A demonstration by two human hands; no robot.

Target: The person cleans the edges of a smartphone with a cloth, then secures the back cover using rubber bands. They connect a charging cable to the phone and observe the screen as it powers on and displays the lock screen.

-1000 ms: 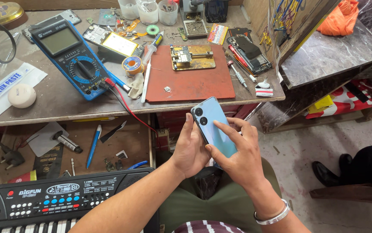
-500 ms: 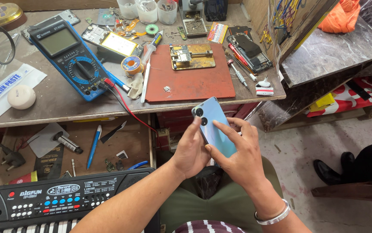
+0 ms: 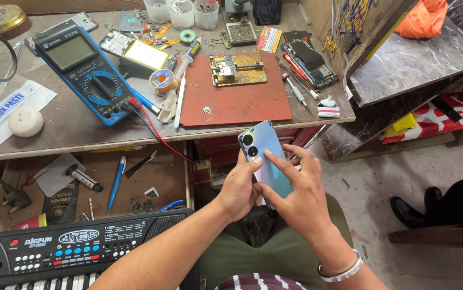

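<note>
Bright, even daylight; soft shadows, sharp focus, slight edge distortion

Your left hand (image 3: pixel 238 190) curls inward, thumb tip pressed forward just beside your right fingertips. Your right hand (image 3: pixel 296 196) lies palm-down, fingers (image 3: pixel 274 165) spread and extended, wrist bent, both forearms converging over your lap.
</note>
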